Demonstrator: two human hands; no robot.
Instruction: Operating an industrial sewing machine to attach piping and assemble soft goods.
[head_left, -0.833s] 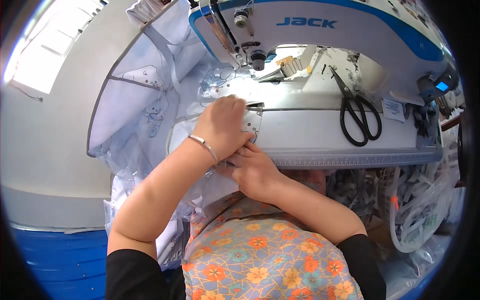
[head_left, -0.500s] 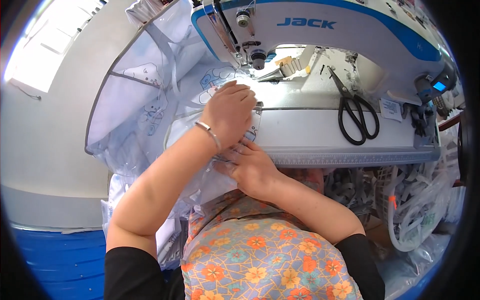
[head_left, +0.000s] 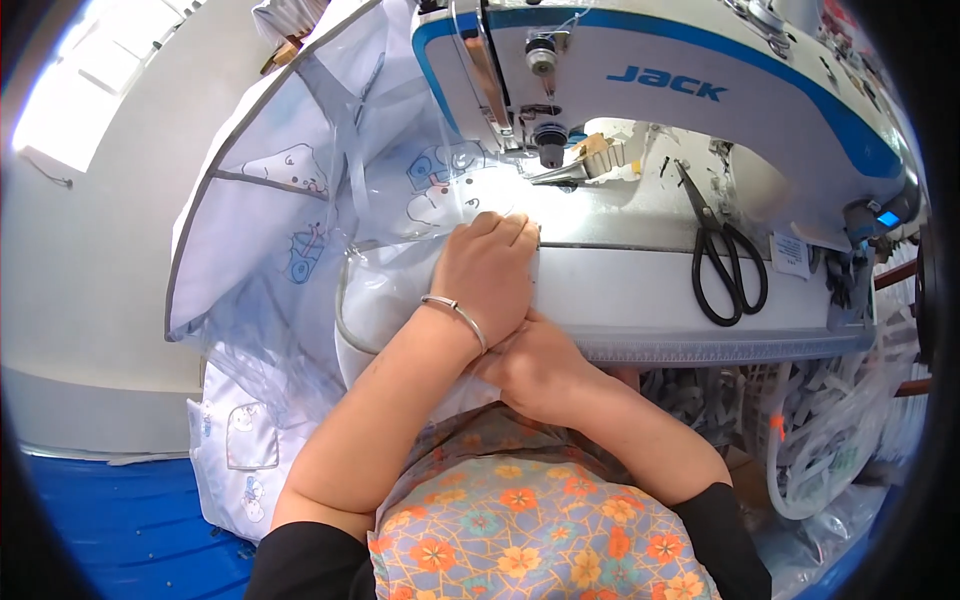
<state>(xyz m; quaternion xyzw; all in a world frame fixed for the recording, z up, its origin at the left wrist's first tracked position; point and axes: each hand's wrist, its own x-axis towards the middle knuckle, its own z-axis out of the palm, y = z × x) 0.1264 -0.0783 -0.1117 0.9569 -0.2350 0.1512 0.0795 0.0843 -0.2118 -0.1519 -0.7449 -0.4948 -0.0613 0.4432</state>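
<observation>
My left hand, with a silver bracelet at the wrist, is closed with its fingers curled down on the printed white fabric, just in front of the sewing machine's needle area. Clear plastic sheeting seems to lie with the fabric, which spreads left over the table edge. My right hand is tucked under the left wrist at the table's front edge; its fingers are hidden there. Above the hands stands the white and blue sewing machine, its lamp lighting the spot by my left fingertips.
Black-handled scissors lie on the machine bed, right of my hands. A metal folder attachment sits beside the needle. A ruler strip runs along the table's front edge. Below right hangs a white basket with scraps and plastic.
The view has shifted, so the machine and scissors sit further right and lower. My right hand has slid beneath my left wrist, hiding its fingers. More printed fabric shows at lower left.
</observation>
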